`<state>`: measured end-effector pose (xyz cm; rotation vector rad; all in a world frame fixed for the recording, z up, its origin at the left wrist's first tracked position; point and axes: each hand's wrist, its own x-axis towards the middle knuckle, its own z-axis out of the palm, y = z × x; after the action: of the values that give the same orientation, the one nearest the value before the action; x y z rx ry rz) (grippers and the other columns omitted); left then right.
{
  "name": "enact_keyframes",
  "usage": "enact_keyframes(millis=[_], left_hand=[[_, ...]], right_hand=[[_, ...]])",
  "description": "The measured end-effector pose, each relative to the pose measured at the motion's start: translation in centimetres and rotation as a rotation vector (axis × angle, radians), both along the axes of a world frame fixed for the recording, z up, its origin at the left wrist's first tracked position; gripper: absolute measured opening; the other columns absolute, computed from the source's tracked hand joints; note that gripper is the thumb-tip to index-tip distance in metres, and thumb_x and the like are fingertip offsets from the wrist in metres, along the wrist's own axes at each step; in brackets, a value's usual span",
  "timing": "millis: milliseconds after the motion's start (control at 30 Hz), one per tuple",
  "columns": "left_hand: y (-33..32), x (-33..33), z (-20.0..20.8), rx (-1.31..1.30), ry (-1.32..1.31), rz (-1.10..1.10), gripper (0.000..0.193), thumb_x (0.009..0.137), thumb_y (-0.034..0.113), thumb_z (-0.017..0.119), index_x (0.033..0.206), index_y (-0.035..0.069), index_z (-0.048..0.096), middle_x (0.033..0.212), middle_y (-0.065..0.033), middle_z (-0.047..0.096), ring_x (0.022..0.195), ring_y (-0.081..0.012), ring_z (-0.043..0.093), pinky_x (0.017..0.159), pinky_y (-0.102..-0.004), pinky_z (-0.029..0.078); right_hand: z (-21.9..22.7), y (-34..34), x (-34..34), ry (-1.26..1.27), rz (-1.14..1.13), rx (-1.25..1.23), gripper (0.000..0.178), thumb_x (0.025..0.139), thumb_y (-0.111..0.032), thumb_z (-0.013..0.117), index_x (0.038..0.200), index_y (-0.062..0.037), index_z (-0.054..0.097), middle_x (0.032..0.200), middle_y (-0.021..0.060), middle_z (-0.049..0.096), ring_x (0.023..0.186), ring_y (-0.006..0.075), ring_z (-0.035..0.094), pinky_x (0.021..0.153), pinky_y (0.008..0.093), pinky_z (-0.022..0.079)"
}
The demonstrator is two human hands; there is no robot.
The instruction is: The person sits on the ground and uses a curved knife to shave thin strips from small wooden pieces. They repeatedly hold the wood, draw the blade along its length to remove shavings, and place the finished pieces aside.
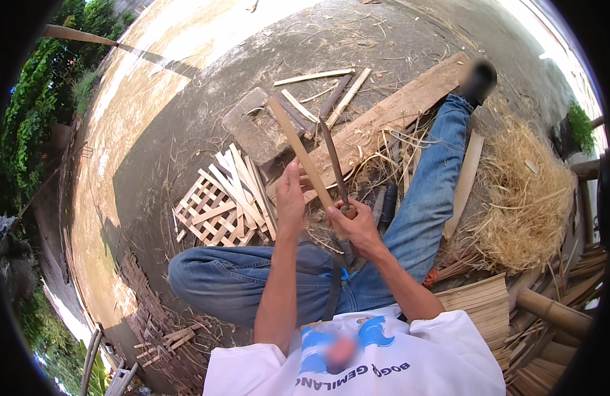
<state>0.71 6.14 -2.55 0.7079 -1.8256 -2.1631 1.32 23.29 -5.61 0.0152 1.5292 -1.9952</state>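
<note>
A flat, pale bamboo strip (299, 150) slants up and away to the left in front of me. My right hand (359, 230) is closed round its near end and also round the handle of a knife (331, 153). The dark, narrow blade points away from me, just right of the strip. My left hand (290, 201) is beside the strip's left edge, fingers stretched upward; its fingertips seem to touch the strip. Beneath the hands, a long wooden plank (397, 99) runs from the middle toward my outstretched right foot.
Left of the plank are a stone block (253, 125), a woven bamboo lattice (209, 208) and loose pale strips (237, 185). Several sticks (344, 96) lie beyond. A heap of fine shavings (523, 191) lies right of my leg, with bamboo poles (556, 313) nearer.
</note>
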Motion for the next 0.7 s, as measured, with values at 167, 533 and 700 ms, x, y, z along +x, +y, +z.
enact_keyframes(millis=[167, 533, 700], left_hand=[[-0.6, 0.4, -0.8, -0.006, -0.033, 0.081, 0.045, 0.11, 0.039, 0.05, 0.121, -0.001, 0.066, 0.09, -0.0048, 0.07, 0.075, -0.0102, 0.061, 0.07, -0.026, 0.052], [1.2, 0.1, -0.5, -0.677, -0.172, 0.163, 0.031, 0.099, 0.031, 0.07, 0.093, 0.001, 0.066, 0.072, -0.004, 0.064, 0.064, -0.0106, 0.058, 0.059, -0.0285, 0.048], [1.3, 0.3, 0.0, -0.738, -0.159, 0.078, 0.023, 0.102, 0.022, 0.062, 0.092, 0.001, 0.063, 0.067, -0.0071, 0.059, 0.06, -0.0138, 0.056, 0.057, -0.0334, 0.044]], right_hand=[[0.0, 0.7, -0.1, -0.003, 0.027, 0.038, 0.028, 0.097, -0.024, 0.075, 0.106, 0.0002, 0.063, 0.085, 0.0071, 0.073, 0.069, 0.0105, 0.069, 0.057, 0.0229, 0.051], [-1.1, 0.4, 1.5, 0.218, -0.063, 0.343, 0.024, 0.094, -0.024, 0.075, 0.094, -0.0023, 0.065, 0.072, 0.0081, 0.07, 0.062, 0.0114, 0.067, 0.057, 0.0297, 0.048], [-0.4, 0.8, 2.1, 0.425, -0.036, 0.596, 0.028, 0.093, -0.031, 0.075, 0.095, -0.0041, 0.066, 0.065, 0.0115, 0.062, 0.059, 0.0234, 0.062, 0.058, 0.0397, 0.046]])
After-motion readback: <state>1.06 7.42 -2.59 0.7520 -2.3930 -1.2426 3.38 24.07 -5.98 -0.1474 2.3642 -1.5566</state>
